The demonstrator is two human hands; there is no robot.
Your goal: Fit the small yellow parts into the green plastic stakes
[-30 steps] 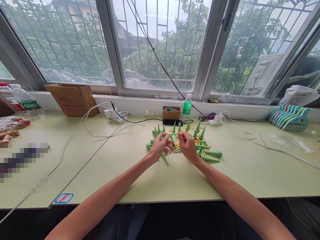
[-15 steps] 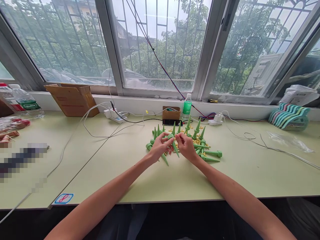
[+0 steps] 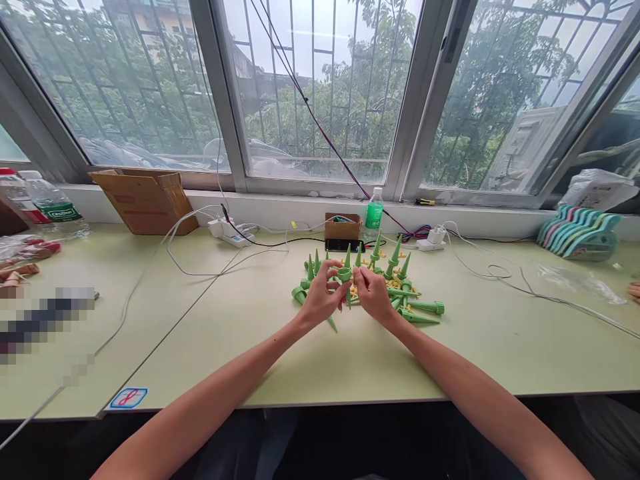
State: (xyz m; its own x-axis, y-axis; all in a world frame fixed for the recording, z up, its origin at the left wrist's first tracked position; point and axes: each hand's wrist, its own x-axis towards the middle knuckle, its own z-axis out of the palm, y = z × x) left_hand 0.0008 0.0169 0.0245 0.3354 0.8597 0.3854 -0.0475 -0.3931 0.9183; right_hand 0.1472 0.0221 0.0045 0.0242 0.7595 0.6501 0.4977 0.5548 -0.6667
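My left hand (image 3: 323, 293) is closed around a green plastic plant watering spike (image 3: 344, 274), its round open end facing up and its point downward. Just to the right, my right hand (image 3: 371, 291) is closed in a pinch close to the spike's rim; whatever its fingers hold is hidden. Beyond and around both hands lie several more green spikes (image 3: 423, 307), some standing point up, some on their sides. Small yellow plastic pieces (image 3: 395, 291) are scattered among them.
Along the wall stand a green-labelled bottle (image 3: 374, 212), a small brown box (image 3: 343, 227), a phone (image 3: 344, 245) and a larger cardboard box (image 3: 150, 203). Cables (image 3: 220, 273) cross the left side. Teal hangers (image 3: 577, 233) stand right. Another person's fingers (image 3: 634, 291) show at the right edge.
My left hand has turned the spike more upright, so its open end now shows. My right hand has barely moved. Another person's fingers have appeared at the right edge.
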